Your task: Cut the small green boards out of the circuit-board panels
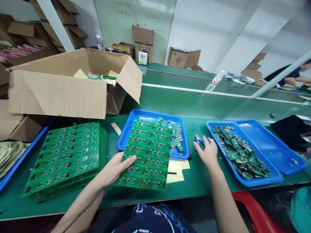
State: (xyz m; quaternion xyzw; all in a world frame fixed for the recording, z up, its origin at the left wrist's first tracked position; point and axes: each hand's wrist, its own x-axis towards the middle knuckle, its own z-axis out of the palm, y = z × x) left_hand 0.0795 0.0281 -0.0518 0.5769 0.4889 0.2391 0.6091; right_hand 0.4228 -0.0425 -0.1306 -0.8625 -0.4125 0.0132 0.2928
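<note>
My left hand (121, 166) grips a green circuit board panel (148, 152) by its left edge, thumb on top. Rows of small dark components cover the panel, which is tilted over a blue tray (186, 142). Small separated circuit boards (178, 136) lie in that tray, partly hidden by the panel. To the right, my right hand (207, 150) is over the table with thumb and fingers apart. Right at its fingertips lies a small tool with blue handles (199, 139), which looks like cutting pliers; whether the fingers touch it I cannot tell.
A stack of circuit board panels (70, 155) stands on the left, below a large open cardboard box (60, 94). On the right, a blue tray (245, 183) holds many small boards beside another blue tray (274, 145). Yellowish paper (178, 170) lies by the middle tray. A person (289, 76) is at the far right.
</note>
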